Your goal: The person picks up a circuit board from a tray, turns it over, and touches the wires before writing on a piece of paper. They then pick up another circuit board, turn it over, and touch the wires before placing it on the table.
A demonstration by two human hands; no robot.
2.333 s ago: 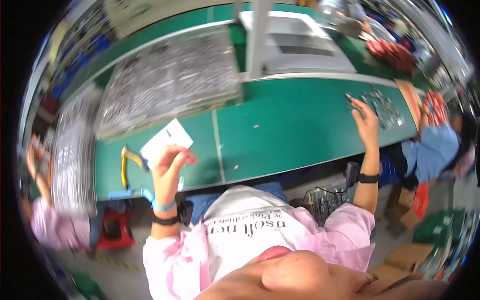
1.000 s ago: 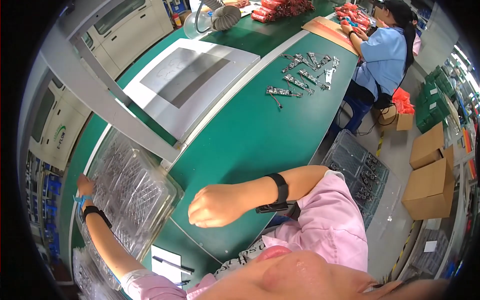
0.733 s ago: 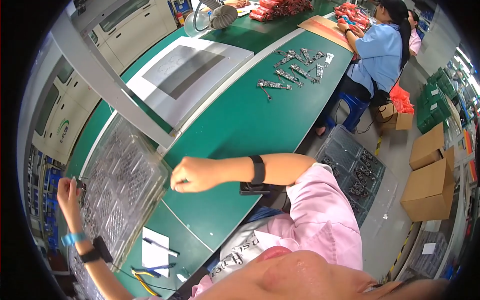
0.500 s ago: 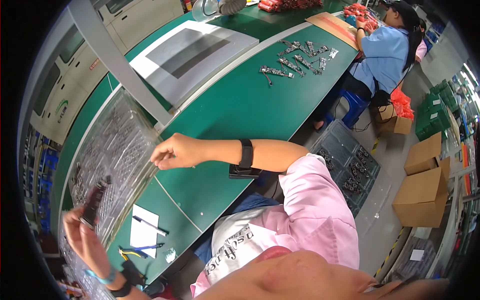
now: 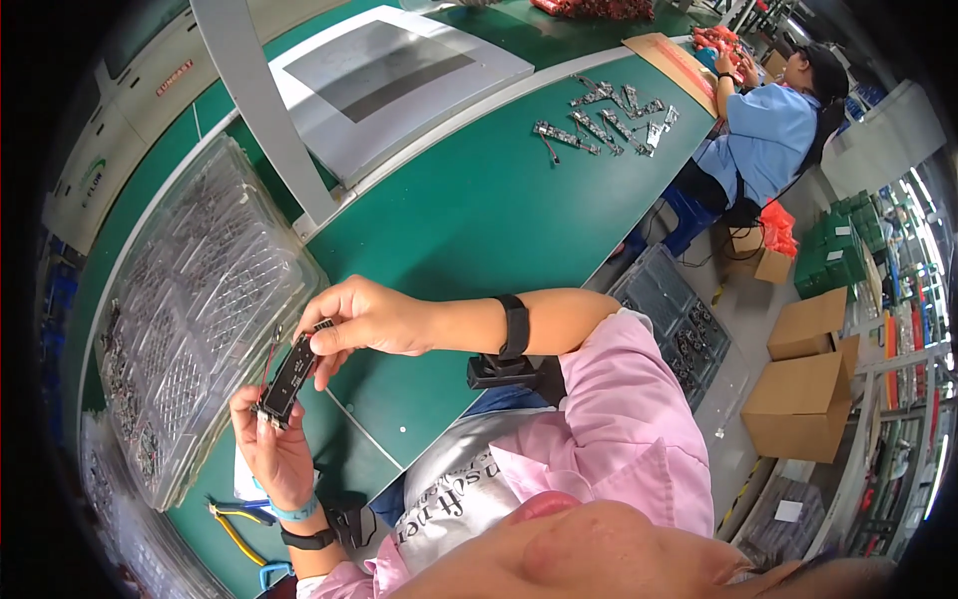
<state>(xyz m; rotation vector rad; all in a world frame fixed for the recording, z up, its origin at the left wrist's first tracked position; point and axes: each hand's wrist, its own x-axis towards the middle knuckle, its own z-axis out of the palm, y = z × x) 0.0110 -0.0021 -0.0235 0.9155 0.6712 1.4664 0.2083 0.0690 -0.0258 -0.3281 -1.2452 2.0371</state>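
Both hands have come together since the earlier frame: the left hand [image 5: 274,454], then low and apart with the board, now meets the right hand [image 5: 364,317] above the near-left counter [image 5: 469,215] edge. The board [image 5: 289,374], a narrow dark circuit strip, is held between them in the air, just right of the clear tray [image 5: 190,319]. Left fingers are closed around its lower end; right fingertips pinch the upper end, where thin red wires show. Its long axis runs diagonally, lower end toward the person, upper end tilted far and right. Judged from this, one board is out of the tray and under handling; the tray holds many more. Similar boards [image 5: 604,110] lie far right, by a seated co-worker [image 5: 763,135]. Pliers [image 5: 235,524] lie near left.
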